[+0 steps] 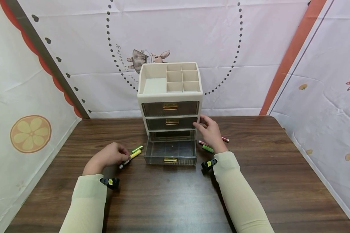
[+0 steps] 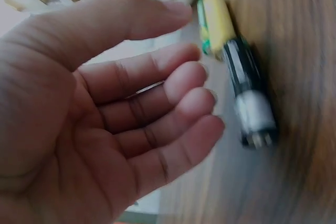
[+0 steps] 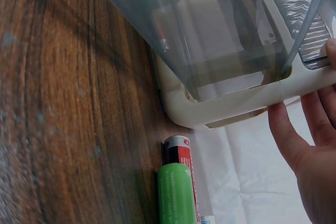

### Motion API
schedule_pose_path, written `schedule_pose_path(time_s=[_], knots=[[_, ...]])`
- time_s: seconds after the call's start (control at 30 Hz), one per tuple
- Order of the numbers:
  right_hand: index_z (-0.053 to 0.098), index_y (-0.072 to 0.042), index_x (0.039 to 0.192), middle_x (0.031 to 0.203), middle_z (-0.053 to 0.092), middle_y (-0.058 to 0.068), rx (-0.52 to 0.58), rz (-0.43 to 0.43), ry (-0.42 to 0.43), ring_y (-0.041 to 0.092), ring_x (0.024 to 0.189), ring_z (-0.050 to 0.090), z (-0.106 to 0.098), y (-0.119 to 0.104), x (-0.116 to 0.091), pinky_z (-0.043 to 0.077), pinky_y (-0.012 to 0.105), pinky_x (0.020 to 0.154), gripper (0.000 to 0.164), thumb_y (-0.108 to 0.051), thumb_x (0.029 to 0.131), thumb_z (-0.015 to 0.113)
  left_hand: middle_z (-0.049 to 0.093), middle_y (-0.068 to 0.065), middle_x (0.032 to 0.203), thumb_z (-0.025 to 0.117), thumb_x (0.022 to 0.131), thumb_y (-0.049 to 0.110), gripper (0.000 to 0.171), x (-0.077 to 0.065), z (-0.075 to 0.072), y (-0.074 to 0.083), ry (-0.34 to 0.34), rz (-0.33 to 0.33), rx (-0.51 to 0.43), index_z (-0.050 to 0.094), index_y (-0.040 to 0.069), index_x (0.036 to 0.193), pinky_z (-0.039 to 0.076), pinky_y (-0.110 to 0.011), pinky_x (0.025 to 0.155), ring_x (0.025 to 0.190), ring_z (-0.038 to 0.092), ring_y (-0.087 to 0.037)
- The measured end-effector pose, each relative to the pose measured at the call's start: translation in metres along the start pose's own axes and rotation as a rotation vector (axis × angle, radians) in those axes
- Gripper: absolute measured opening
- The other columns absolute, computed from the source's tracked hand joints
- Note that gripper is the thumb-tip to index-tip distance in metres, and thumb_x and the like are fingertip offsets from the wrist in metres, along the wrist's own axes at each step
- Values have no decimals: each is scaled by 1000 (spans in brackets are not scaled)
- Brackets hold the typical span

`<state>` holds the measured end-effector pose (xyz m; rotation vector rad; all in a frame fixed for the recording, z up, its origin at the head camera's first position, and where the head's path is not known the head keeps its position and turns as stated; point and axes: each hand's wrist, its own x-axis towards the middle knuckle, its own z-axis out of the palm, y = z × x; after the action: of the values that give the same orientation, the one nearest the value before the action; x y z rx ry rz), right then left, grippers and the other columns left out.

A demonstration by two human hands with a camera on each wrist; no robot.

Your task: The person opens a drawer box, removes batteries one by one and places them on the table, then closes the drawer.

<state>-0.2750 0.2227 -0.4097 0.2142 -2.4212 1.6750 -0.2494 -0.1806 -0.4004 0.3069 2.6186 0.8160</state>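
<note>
A cream desktop organizer [image 1: 170,98] stands at the table's back, its clear bottom drawer [image 1: 155,160] pulled out. My right hand [image 1: 211,133] grips the organizer's right edge, thumb on the front and fingers along the side. Over the table, left of the drawer, my left hand [image 1: 108,157] is loosely bent with nothing in it. Close to its fingertips lie a yellow battery [image 2: 218,17] and a black battery [image 2: 249,90], end to end. A green battery [image 1: 137,149] rests beside the yellow one, partly hidden in the left wrist view.
Right of the organizer lie another green battery [image 3: 176,192], a red-and-black battery [image 3: 178,150] and a red battery [image 1: 225,139]. Two upper drawers with gold handles [image 1: 170,107] are closed. Open compartments [image 1: 174,76] top the organizer. A printed cloth [image 1: 175,29] hangs behind the table [image 1: 169,200].
</note>
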Motion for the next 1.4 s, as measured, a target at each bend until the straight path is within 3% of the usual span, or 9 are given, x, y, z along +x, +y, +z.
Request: schedule_pose_path(time_s=[0.13,0.37,0.53,0.97,1.4], knots=[[56,-20,135,125,62,9,6,-5,5,27,116,60,0,0,0,49,48,95,53,-46,90,64,67,-3,87,69,85,23,16,-1,2,13,16,65,-47,72,11,95,47,-31,62,73,55,-17],[56,-20,135,126,62,9,15,-6,2,26,117,60,0,0,0,49,48,96,52,-46,90,65,65,-6,93,75,85,24,29,0,13,21,-11,200,-191,65,4,103,50,-30,71,85,59,-19],[56,-21,135,126,62,8,12,-13,-1,25,118,59,0,0,1,48,47,96,52,-45,90,64,65,-8,98,77,83,25,34,-3,20,27,16,240,-258,63,4,106,51,-28,74,90,60,-21],[56,-22,135,126,61,7,6,7,-1,24,120,56,0,-1,0,47,47,99,50,-44,91,64,67,-5,106,78,82,35,38,-4,35,27,78,209,-322,67,9,108,51,-33,82,99,63,-18],[55,-23,136,126,61,8,17,18,-4,25,119,58,1,-3,-1,47,48,98,51,-43,91,64,66,-5,89,79,81,27,22,-3,46,25,161,215,-381,68,10,91,52,-30,70,80,62,-17]])
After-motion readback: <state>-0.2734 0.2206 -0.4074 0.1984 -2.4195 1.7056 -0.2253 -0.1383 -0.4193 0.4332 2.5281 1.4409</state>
